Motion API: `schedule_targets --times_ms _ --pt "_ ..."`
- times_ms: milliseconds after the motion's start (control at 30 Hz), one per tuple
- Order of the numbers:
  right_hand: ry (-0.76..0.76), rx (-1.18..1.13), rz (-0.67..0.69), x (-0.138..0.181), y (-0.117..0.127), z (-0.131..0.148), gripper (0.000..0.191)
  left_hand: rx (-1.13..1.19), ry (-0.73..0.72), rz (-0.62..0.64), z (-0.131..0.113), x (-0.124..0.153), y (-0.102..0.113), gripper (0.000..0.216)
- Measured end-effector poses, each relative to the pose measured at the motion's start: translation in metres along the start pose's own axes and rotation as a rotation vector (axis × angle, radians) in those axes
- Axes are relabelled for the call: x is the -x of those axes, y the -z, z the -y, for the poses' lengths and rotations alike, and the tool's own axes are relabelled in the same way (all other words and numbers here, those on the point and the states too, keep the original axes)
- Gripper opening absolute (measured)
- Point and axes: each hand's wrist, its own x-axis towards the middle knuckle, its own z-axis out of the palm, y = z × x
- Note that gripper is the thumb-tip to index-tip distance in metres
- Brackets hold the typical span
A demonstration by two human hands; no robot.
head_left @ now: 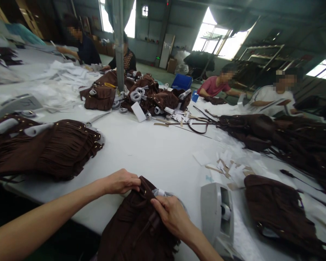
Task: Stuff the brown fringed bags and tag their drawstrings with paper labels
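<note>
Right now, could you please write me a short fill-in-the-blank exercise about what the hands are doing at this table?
1. Both hands grip a ____ fringed bag at the near table edge.
2. The left hand holds the bag's ____ edge.
3. The white tape dispenser stands to the ____ of the right hand.
4. The table has a ____ surface.

Missing words: brown; top; right; white

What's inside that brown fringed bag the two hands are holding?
The left hand and right hand grip the brown bag at its top; crinkly clear plastic pokes out. Anything deeper is hidden.
</note>
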Motion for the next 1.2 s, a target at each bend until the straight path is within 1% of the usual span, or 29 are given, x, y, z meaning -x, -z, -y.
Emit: schedule_targets --times_ms 167,300,367,433,467,500,533,567,633,667,700,767,833,933,1000,1067,1200 --pt "-0.012 -0.039 0.003 -0.004 -0.004 -0.002 0.041 -0.003 0.019 0.001 0.007 -0.001 0.002 0.018" --pt "-0.030 -0.102 -0.037 -0.002 -0.002 -0.009 0.042 -0.025 0.095 -0.024 0.016 0.003 0.002 0.025" --pt "-0.002 -0.141 -0.117 0.005 0.000 -0.012 0.034 -0.034 0.137 -0.031 0.020 0.009 0.002 0.027" --pt "-0.006 -0.173 -0.282 0.015 -0.001 -0.013 0.027 -0.041 0.171 -0.034 0.021 0.015 0.001 0.027" --pt "-0.054 -0.202 -0.368 0.020 -0.004 -0.013 0.027 -0.039 0.191 -0.037 0.021 0.018 0.001 0.027" --pt "-0.133 -0.262 -0.420 0.025 -0.008 -0.012 0.031 -0.031 0.213 -0.041 0.020 0.020 0.000 0.027" --pt "-0.233 -0.363 -0.417 0.029 -0.015 -0.009 0.038 -0.020 0.238 -0.045 0.018 0.021 0.000 0.027" --pt "-0.336 -0.504 -0.360 0.031 -0.024 -0.006 0.045 -0.007 0.262 -0.046 0.016 0.022 -0.001 0.027" --pt "-0.492 -0.829 -0.165 0.031 -0.046 0.003 0.054 0.012 0.298 -0.042 0.012 0.022 -0.002 0.027" --pt "-0.532 -0.971 -0.086 0.028 -0.058 0.007 0.056 0.016 0.305 -0.037 0.010 0.022 -0.002 0.027" --pt "-0.552 -1.079 -0.042 0.023 -0.069 0.012 0.058 0.020 0.307 -0.033 0.008 0.021 -0.002 0.027" --pt "-0.568 -1.194 -0.043 0.013 -0.088 0.018 0.062 0.031 0.304 -0.029 0.004 0.018 -0.001 0.025" --pt "-0.564 -1.207 -0.074 0.004 -0.099 0.020 0.066 0.045 0.310 -0.018 0.002 0.016 0.000 0.021" --pt "-0.519 -1.120 -0.065 0.002 -0.105 0.018 0.068 0.030 0.328 0.027 -0.001 0.012 0.002 0.015" --pt "-0.474 -1.063 -0.023 0.007 -0.104 0.016 0.064 0.014 0.306 0.064 -0.001 0.011 0.003 0.013" --pt "-0.432 -1.020 0.008 0.015 -0.101 0.013 0.060 0.010 0.270 0.088 0.001 0.011 0.005 0.016" --pt "-0.352 -0.905 0.013 0.031 -0.101 0.003 0.053 0.057 0.234 0.105 0.013 0.013 0.010 0.019"
